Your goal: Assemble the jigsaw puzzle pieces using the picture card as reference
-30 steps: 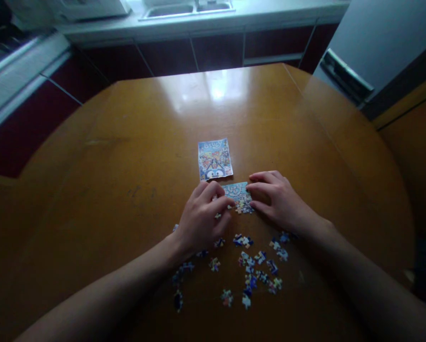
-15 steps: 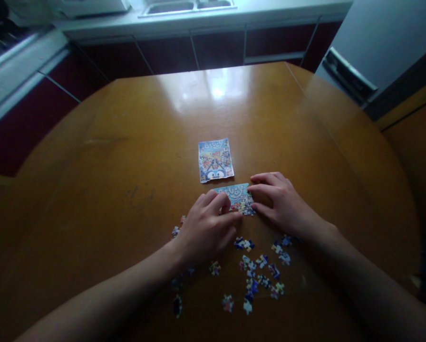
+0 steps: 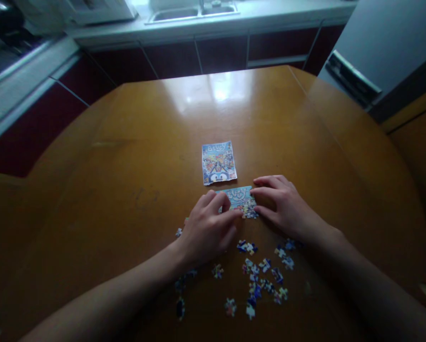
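Observation:
A partly assembled puzzle (image 3: 239,198), light blue on top with lettering, lies flat on the wooden table. Over its left and lower part is my left hand (image 3: 211,228), fingers bent and thumb near its lower edge; whether a piece is under the fingertips is hidden. My right hand (image 3: 284,204) rests at the puzzle's right edge, fingers apart, fingertips touching or close to that edge. Several loose pieces (image 3: 255,289) are scattered nearer to me, some partly behind my left wrist. Just beyond the puzzle lies a printed picture sheet (image 3: 219,164) with similar lettering.
The wooden table (image 3: 145,123) has a rounded outline. Past its far edge are a counter (image 3: 270,16) with a sink (image 3: 175,14) and dark red cabinets (image 3: 220,54). A pale appliance (image 3: 387,42) stands at the far right.
The whole view has shifted slightly, so everything appears a little lower and to the right. Both hands keep nearly the same place at the puzzle.

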Motion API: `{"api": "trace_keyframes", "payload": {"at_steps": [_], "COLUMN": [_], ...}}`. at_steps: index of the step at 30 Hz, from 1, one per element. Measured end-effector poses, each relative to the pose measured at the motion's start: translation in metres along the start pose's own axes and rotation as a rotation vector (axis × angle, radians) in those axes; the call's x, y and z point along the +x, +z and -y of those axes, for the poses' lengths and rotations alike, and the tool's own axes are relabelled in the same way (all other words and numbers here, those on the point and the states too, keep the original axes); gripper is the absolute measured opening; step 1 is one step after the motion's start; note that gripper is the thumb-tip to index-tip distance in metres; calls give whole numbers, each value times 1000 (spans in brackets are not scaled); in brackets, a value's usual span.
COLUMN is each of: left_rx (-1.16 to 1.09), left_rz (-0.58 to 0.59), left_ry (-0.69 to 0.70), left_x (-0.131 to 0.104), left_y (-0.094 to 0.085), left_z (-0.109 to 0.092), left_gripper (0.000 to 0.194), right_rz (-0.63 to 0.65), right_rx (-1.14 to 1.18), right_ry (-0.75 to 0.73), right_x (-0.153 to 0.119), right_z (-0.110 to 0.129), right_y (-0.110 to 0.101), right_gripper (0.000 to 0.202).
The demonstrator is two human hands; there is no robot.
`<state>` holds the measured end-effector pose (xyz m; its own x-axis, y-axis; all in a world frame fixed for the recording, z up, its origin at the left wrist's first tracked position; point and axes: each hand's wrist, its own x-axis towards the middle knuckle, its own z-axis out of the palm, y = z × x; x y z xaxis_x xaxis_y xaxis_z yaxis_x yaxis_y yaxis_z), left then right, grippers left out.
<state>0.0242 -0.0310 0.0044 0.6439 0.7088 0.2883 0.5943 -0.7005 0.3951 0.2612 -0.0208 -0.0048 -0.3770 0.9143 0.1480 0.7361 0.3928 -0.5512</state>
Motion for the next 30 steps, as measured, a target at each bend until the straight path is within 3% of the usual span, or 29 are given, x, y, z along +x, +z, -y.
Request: {"api": "trace_keyframes", "payload": {"at_steps": [11,18,24,30], "left_rx": [74,-11,-85,28], "left_rz": [79,100,-103,-113], "left_ry": [55,-12,-106,-77], "left_x": [3,2,4,1], "left_y": [2,4,3,1], "left_z": [-3,-7,-1,4], "left_gripper": [19,30,33,25], "right_rz": [1,-68,-230,-288], "right_rx": [8,178,486,530], "right_ry": [5,97,271,320], "right_x": [0,2,5,7], "right_z": [-2,1,0,-3], "right_y": [0,2,2,4], "right_gripper": [29,62,39,29]}}
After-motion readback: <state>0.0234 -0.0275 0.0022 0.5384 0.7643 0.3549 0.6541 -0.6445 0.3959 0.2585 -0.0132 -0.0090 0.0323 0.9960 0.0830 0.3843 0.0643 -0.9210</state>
